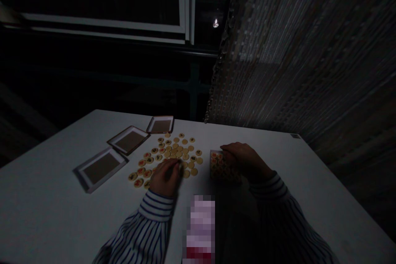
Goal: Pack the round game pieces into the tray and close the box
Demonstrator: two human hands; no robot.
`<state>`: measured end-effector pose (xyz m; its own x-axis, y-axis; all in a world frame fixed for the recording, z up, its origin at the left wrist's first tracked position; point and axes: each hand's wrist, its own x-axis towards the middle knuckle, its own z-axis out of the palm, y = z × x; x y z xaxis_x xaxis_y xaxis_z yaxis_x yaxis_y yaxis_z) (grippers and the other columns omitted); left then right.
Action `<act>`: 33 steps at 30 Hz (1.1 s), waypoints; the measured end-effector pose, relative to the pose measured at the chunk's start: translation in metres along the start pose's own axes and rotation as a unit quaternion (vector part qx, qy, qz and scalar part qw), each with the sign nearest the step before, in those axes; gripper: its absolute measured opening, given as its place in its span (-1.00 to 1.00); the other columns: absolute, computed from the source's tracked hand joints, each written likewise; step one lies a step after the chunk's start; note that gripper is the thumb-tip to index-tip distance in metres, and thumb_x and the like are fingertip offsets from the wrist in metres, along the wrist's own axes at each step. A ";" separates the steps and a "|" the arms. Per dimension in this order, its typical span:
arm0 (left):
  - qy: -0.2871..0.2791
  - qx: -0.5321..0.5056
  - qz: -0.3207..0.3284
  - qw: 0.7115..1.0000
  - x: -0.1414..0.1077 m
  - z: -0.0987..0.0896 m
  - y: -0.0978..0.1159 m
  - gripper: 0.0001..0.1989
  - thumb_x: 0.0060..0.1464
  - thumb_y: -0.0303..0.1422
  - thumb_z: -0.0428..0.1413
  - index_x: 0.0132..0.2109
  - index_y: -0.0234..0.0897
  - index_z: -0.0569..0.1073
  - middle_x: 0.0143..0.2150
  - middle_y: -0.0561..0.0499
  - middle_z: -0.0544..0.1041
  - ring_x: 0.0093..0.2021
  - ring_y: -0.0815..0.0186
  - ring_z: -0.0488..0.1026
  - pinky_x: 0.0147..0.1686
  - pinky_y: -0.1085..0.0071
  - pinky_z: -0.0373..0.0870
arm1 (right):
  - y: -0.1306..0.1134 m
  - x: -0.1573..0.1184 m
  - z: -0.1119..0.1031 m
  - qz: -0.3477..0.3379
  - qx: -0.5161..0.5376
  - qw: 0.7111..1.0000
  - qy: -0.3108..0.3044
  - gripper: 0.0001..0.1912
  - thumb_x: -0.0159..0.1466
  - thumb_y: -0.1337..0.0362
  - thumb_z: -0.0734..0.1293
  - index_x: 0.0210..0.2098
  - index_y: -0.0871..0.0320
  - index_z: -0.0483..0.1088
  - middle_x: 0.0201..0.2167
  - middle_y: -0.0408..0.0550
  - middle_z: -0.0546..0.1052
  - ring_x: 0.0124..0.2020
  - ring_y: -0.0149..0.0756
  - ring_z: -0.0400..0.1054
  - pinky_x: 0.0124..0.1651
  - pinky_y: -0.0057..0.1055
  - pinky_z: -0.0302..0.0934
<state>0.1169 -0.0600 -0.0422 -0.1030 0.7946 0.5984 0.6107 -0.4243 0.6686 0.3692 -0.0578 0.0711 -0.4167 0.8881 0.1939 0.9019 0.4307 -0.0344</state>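
Many round wooden xiangqi pieces [177, 151] lie loose on the white table, some face up with red or black characters, others blank side up. My left hand [165, 176] is among the nearest of them, thumb and fingers pinched together on what looks like a pale xiangqi piece at the fingertips. To the right stands a shallow box [215, 164] in which pieces with red characters lie side by side. Over its right part, my right hand [243, 160] is closed, fingers together; whatever they hold is hidden by the hand and shadow.
Three shallow trays or lids with pale rims are on the left: a near one [81, 176], a middle one [115, 132] and a far one [150, 124]. A bead-string curtain [278, 57] hangs behind the table [46, 198] at right. The lighting is dim.
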 end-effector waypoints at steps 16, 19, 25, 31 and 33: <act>0.052 0.021 -0.009 0.998 -0.008 -0.041 -0.007 -0.78 0.00 -0.25 0.02 -0.24 -0.23 0.46 -0.25 -0.05 0.52 -0.21 0.23 0.45 -0.15 0.23 0.38 | -0.009 -0.003 0.008 -0.025 0.035 0.995 0.093 -0.72 0.23 0.35 0.12 -0.15 0.20 0.38 -0.21 -0.01 0.50 -0.19 -0.28 0.35 -0.12 -0.32 0.22; 0.058 0.042 -0.014 0.997 -0.010 -0.048 -0.010 -0.78 0.00 -0.24 0.03 -0.25 -0.24 0.45 -0.26 -0.06 0.52 -0.22 0.22 0.44 -0.12 0.20 0.34 | -0.011 -0.003 0.008 -0.025 0.032 0.996 0.084 -0.71 0.23 0.33 0.11 -0.15 0.21 0.38 -0.20 0.00 0.50 -0.18 -0.27 0.34 -0.11 -0.30 0.21; 0.060 0.058 0.030 0.996 -0.015 -0.052 -0.017 -0.80 0.01 -0.27 0.02 -0.25 -0.24 0.45 -0.27 -0.05 0.52 -0.22 0.23 0.44 -0.11 0.21 0.31 | -0.016 -0.005 -0.001 -0.012 0.026 0.997 0.074 -0.71 0.23 0.35 0.11 -0.15 0.22 0.38 -0.21 0.01 0.50 -0.19 -0.26 0.35 -0.11 -0.29 0.21; 0.039 0.066 0.114 0.991 -0.029 -0.048 -0.021 -0.80 0.01 -0.38 0.03 -0.17 -0.25 0.42 -0.23 -0.07 0.52 -0.19 0.24 0.42 -0.16 0.24 0.34 | -0.016 -0.004 0.007 -0.024 0.025 0.997 0.075 -0.72 0.24 0.31 0.12 -0.14 0.20 0.37 -0.21 0.00 0.50 -0.20 -0.26 0.35 -0.12 -0.29 0.22; 0.021 0.065 0.127 0.990 -0.034 -0.045 -0.022 -0.80 0.03 -0.38 0.01 -0.18 -0.26 0.42 -0.23 -0.08 0.51 -0.19 0.24 0.42 -0.18 0.24 0.34 | -0.016 -0.003 0.013 -0.031 0.021 0.996 0.076 -0.72 0.24 0.30 0.11 -0.14 0.18 0.37 -0.21 -0.01 0.50 -0.20 -0.26 0.35 -0.12 -0.29 0.22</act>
<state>0.0717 -0.0975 -0.0570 0.0354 0.6499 0.7592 0.7164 -0.5461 0.4341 0.3547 -0.0649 0.0579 -0.4456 0.8265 0.3439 0.8683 0.4926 -0.0589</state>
